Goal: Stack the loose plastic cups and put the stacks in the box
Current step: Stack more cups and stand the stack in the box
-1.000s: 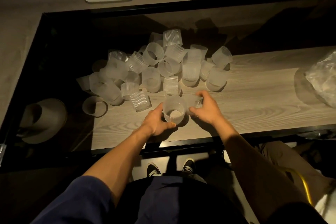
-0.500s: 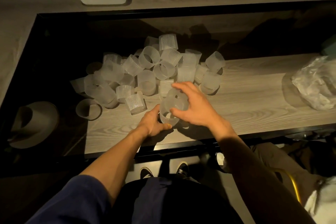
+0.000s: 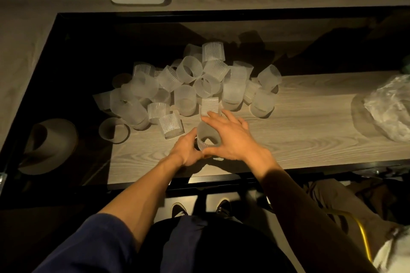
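Nested cups (image 3: 207, 134) look light, squashy: left hand (image 3: 186, 150) wraps their ribbed wall, right hand (image 3: 231, 137) touches them, grip wide

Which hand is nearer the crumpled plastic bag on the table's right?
Right. The right hand rests on the cup, on its bag-facing side; the left hand grips the cup from the opposite side. The crumpled plastic bag lies right of both.
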`<state>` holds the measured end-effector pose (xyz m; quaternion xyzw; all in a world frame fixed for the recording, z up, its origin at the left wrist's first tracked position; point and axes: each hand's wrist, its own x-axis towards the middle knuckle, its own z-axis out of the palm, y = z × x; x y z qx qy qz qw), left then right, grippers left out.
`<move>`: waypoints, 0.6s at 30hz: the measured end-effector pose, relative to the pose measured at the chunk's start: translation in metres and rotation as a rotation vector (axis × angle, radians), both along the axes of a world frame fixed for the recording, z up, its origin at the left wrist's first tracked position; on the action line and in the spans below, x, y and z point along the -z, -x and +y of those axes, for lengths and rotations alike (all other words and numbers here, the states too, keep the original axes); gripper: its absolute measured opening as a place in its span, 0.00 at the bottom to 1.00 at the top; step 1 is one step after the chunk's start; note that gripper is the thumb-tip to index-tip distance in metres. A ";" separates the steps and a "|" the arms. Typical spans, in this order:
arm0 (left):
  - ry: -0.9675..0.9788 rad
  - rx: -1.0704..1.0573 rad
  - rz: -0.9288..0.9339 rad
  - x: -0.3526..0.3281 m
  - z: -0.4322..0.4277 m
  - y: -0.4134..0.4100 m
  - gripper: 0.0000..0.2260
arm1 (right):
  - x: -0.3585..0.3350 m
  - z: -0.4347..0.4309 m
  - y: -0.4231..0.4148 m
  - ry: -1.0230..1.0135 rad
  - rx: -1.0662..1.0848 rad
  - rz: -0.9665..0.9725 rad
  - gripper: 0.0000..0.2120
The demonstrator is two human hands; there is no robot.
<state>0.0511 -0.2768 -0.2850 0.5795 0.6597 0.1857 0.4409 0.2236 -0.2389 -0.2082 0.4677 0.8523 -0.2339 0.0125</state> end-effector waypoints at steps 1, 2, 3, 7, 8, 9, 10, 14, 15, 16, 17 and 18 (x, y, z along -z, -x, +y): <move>-0.001 -0.003 0.005 0.001 0.000 0.001 0.35 | 0.000 0.001 0.000 0.074 0.002 0.023 0.47; 0.005 -0.014 0.011 0.000 0.000 0.002 0.35 | 0.000 0.003 0.000 0.139 0.025 0.130 0.46; 0.020 -0.032 0.017 -0.001 -0.001 0.003 0.34 | 0.001 0.006 0.002 0.182 0.081 0.303 0.42; 0.046 -0.091 0.036 -0.004 -0.002 0.007 0.38 | 0.013 0.022 0.011 0.116 0.544 0.680 0.25; 0.050 -0.098 0.034 -0.004 -0.003 0.009 0.38 | 0.018 0.028 0.012 0.087 0.590 0.628 0.26; 0.060 -0.109 0.032 -0.004 -0.003 0.012 0.38 | 0.025 0.034 0.012 0.075 0.590 0.558 0.28; 0.067 -0.120 0.033 -0.004 -0.004 0.014 0.38 | 0.032 0.039 0.012 0.070 0.561 0.482 0.31; 0.063 -0.161 0.052 -0.005 -0.007 0.023 0.38 | 0.050 0.057 0.015 -0.012 0.393 0.274 0.40; 0.064 -0.167 0.056 -0.005 -0.008 0.024 0.38 | 0.053 0.059 0.017 -0.017 0.363 0.257 0.42; 0.065 -0.170 0.056 -0.006 -0.009 0.026 0.38 | 0.054 0.061 0.019 -0.022 0.342 0.240 0.43; 0.068 -0.173 0.051 -0.006 -0.009 0.027 0.38 | 0.057 0.063 0.020 -0.032 0.330 0.224 0.44; 0.070 -0.176 0.045 -0.006 -0.010 0.029 0.38 | 0.057 0.064 0.020 -0.045 0.328 0.202 0.43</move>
